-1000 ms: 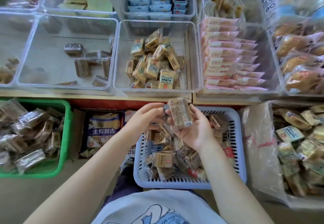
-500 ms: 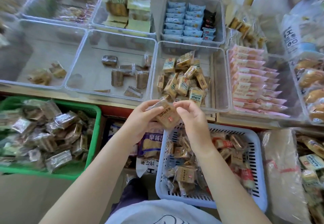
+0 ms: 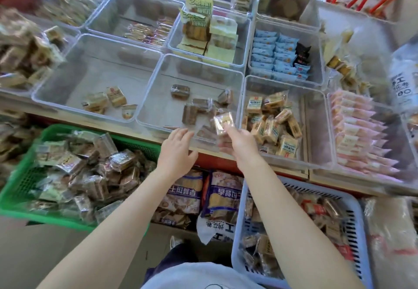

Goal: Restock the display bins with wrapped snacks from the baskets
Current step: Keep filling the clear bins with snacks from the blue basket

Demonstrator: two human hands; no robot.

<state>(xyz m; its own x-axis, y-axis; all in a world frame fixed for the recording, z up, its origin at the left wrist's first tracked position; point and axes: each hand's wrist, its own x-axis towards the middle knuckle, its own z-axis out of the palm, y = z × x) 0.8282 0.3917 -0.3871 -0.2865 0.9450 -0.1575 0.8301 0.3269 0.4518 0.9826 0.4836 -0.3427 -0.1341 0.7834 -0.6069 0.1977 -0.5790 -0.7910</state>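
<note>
My right hand (image 3: 237, 145) pinches a small wrapped snack (image 3: 223, 122) and holds it over the front right corner of a clear display bin (image 3: 158, 98) that has a few dark wrapped snacks in it. My left hand (image 3: 177, 150) hovers with relaxed fingers at that bin's front rim, holding nothing. To the right, another clear bin (image 3: 316, 130) holds tan wrapped snacks. Below the shelf stand a blue basket (image 3: 362, 225) and a green basket (image 3: 20, 186), both with wrapped snacks.
A clear bin (image 3: 67, 80) to the left has three snacks. Farther bins hold blue packets (image 3: 276, 57), pink packets (image 3: 357, 134) and green-labelled packs (image 3: 199, 23). Large bags (image 3: 203, 193) lie on the floor between the baskets. A clear sack (image 3: 389, 243) sits at right.
Both hands held the snack together near the blue basket. Now my left hand has let go, and my right hand has carried the snack forward over the bin. The view has swung left.
</note>
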